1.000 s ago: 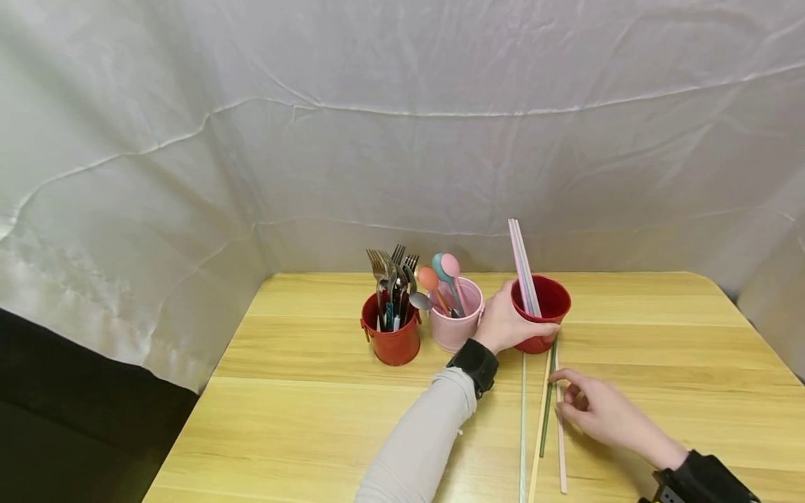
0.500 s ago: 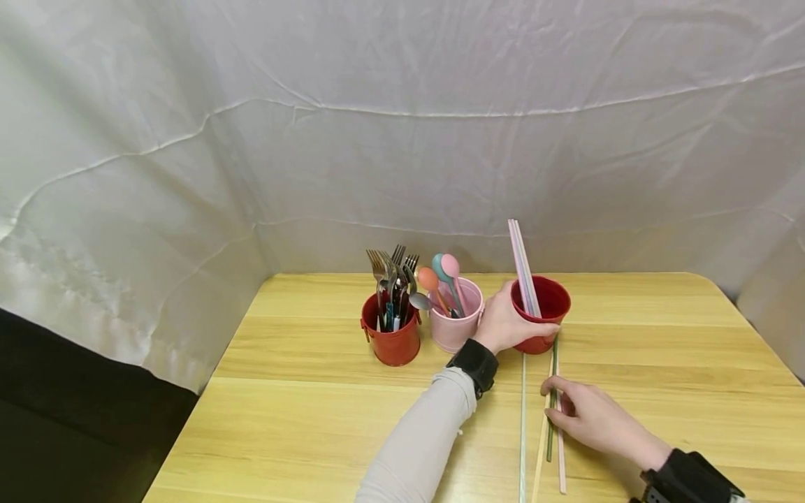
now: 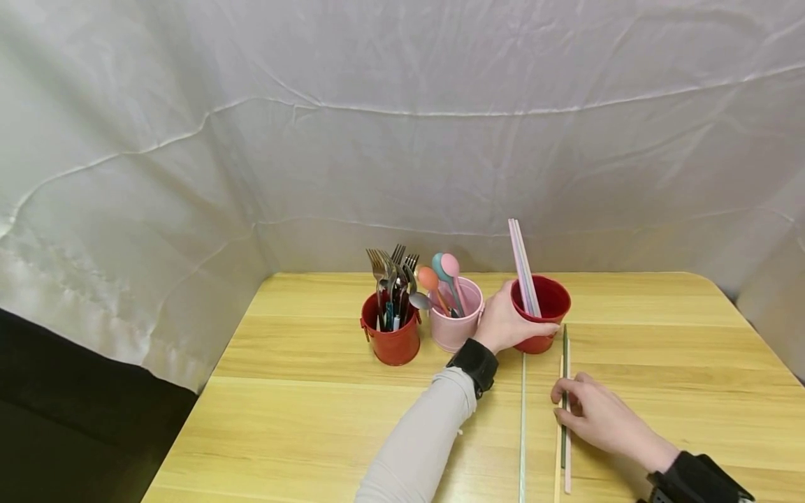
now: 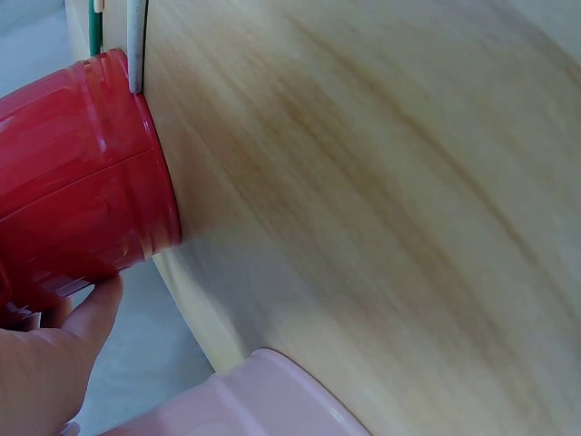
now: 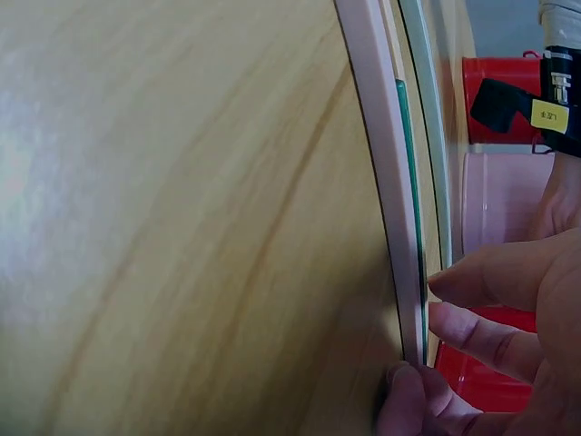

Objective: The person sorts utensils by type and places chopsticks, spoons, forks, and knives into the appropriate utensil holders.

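My left hand (image 3: 506, 323) grips the right-hand red bucket (image 3: 555, 302) around its side. Several pale chopsticks (image 3: 525, 271) lean upright inside that bucket. In front of it, my right hand (image 3: 604, 416) pinches a loose bunch of chopsticks lying on the table: a dark green chopstick (image 3: 564, 454), a pink chopstick (image 3: 568, 471) and a yellowish chopstick (image 3: 557, 478), side by side. The right wrist view has fingertips (image 5: 404, 395) on either side of the pink and green ones. Apart to their left lies a pale green chopstick (image 3: 523, 426).
A pink bucket (image 3: 454, 334) with several spoons (image 3: 449, 267) stands just left of my left hand. Beside it is another red bucket (image 3: 395, 347) holding several forks (image 3: 380, 264). A grey cloth (image 3: 390, 175) hangs behind the wooden table (image 3: 302, 419).
My right hand reached left over the green and yellowish chopsticks, then drew them right against the pink one. The left hand and its bucket stay still.
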`<action>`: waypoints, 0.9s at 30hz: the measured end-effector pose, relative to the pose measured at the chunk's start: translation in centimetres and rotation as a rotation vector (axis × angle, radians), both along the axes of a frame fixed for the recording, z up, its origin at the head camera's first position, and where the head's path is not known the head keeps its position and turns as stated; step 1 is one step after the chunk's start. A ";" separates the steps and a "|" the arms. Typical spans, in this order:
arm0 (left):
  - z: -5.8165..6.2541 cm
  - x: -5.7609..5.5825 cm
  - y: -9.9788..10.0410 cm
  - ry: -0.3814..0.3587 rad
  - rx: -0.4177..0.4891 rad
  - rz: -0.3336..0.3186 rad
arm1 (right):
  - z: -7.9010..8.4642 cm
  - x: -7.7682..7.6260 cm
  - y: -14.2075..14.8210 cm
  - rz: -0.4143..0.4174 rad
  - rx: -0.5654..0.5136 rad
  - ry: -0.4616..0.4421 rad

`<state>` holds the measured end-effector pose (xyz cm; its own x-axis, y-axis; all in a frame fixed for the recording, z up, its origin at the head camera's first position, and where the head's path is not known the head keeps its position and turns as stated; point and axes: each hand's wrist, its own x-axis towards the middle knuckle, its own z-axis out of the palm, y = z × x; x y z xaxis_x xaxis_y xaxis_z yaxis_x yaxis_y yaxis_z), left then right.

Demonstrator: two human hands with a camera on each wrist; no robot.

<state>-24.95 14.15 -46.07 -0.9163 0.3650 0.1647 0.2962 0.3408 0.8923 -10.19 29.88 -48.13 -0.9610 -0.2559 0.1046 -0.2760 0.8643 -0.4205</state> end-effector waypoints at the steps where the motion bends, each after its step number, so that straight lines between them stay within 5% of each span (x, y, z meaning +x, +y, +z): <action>1: 0.0 0.0 0.0 0.001 0.001 -0.001 | 0.0 0.0 0.1 -0.001 0.004 -0.004; 13: -0.2 -0.1 0.1 0.011 -0.006 0.006 | 0.0 -0.4 1.4 -0.043 0.019 -0.025; 27: -0.1 -0.1 0.2 0.003 -0.007 0.014 | 0.9 -0.7 2.7 -0.197 0.000 -0.114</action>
